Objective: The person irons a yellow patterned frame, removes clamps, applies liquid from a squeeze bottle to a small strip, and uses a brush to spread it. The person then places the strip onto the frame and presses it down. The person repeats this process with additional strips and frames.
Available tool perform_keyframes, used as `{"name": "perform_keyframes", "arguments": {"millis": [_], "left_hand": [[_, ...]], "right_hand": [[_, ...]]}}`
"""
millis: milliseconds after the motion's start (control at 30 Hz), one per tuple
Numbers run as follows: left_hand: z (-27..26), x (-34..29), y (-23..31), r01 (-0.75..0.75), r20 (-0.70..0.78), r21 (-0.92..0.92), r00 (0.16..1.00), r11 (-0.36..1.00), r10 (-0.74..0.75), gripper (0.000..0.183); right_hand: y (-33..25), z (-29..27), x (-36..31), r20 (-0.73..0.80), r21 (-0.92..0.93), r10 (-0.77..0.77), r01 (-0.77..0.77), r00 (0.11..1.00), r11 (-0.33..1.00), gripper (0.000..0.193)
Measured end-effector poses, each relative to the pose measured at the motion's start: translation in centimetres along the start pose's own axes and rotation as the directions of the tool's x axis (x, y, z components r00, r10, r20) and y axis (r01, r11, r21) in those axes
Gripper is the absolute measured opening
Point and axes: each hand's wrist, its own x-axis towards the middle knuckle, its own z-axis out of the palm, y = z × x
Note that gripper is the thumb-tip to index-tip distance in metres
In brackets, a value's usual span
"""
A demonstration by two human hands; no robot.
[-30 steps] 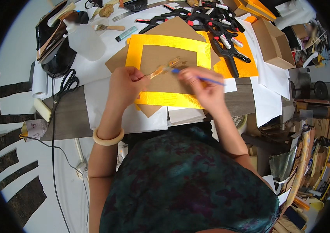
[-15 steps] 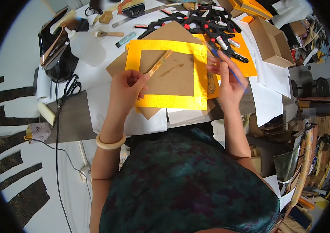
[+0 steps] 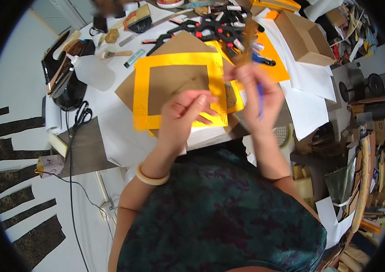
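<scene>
My right hand, blurred by motion, is closed round a blue-handled tool, its tip too smeared to make out. A flat patterned stick rises from the same fingers. My left hand holds nothing, its fingers apart over the lower right part of a yellow-covered square frame. Brown board shows through the frame's opening, with darker smears on it. Another yellow-edged piece lies partly beneath the frame, beside my right hand.
Black spring clamps are heaped at the back. A cardboard box sits at the far right beside white paper. To the left are a white squeeze bottle, black scissors, a small brush and a hanging cable.
The patterned stick has passed from my left hand to my right, which holds the blue-handled tool too. My left hand has let go and moved right and down across the frame.
</scene>
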Motion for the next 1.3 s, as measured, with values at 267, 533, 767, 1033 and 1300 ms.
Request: {"name": "perform_keyframes", "arguments": {"millis": [267,533,767,1033,1300], "left_hand": [[-3.5,-2.5,-0.8,-0.568,0.514,0.822,0.776,0.049,0.364,0.03],[-5.0,-3.9,-1.3,-0.587,0.614,0.788,0.73,-0.183,0.301,0.029],[-4.3,-4.8,-0.3,-0.554,0.549,0.831,0.804,-0.045,0.228,0.038],[-1.2,-0.3,-2.1,-0.5,0.502,0.864,0.853,-0.053,0.143,0.059],[-1.2,-0.2,-2.5,-0.474,0.483,0.873,0.872,-0.113,0.079,0.062]], "right_hand": [[4.3,-8.2,0.2,-0.004,-0.441,-0.035,0.03,0.999,0.897,0.021],[7.6,-5.8,-0.7,0.183,-0.328,-0.108,0.164,0.977,0.93,0.016],[8.2,-3.8,-2.6,0.293,-0.194,0.01,0.049,0.956,0.98,0.014],[7.7,-4.2,-2.3,0.387,-0.276,-0.051,0.169,0.921,0.946,0.021],[8.0,-5.3,-3.7,0.345,-0.388,-0.005,0.147,0.939,0.91,0.026]]}}
